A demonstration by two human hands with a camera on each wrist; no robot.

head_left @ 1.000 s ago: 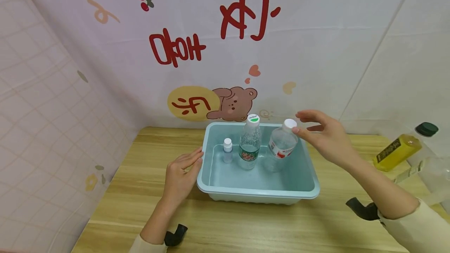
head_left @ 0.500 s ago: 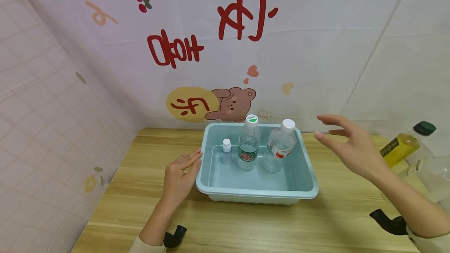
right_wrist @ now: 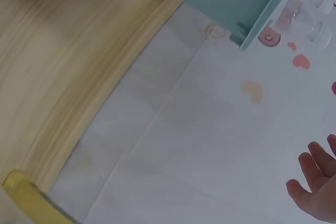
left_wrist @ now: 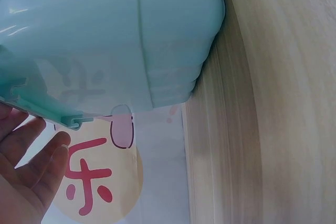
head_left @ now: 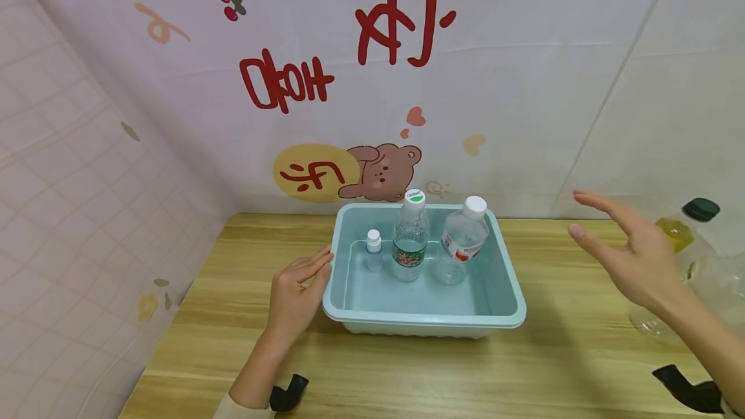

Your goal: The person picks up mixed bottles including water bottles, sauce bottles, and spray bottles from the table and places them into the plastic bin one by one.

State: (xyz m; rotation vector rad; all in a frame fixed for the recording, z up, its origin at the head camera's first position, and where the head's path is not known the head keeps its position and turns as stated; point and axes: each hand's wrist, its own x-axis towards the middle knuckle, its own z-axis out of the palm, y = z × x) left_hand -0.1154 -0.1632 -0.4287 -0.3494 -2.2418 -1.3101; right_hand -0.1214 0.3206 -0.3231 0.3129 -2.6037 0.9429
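Observation:
My left hand (head_left: 297,290) rests its extended fingertips against the left rim of a light blue plastic basin (head_left: 425,319); the left wrist view shows these fingers (left_wrist: 55,156) right at the rim. Inside the basin stand a small white-capped bottle (head_left: 374,252), a clear plastic bottle with a green label (head_left: 410,241) and a wider clear bottle with a white cap (head_left: 464,241). To the right of the basin, my right hand (head_left: 640,257) is in the air with thumb and fingers spread, holding nothing. It overlaps a bottle of yellow liquid with a dark green cap (head_left: 701,209).
A large clear bottle (head_left: 718,280) stands at the right, partly behind my right forearm. The basin sits on a wood-grain table (head_left: 233,315), in front of a wall covering (head_left: 512,83) printed with red characters and a bear.
My right hand has let go of the white-capped wider bottle and moved right, toward the yellow-liquid bottle. My left hand stays at the basin rim.

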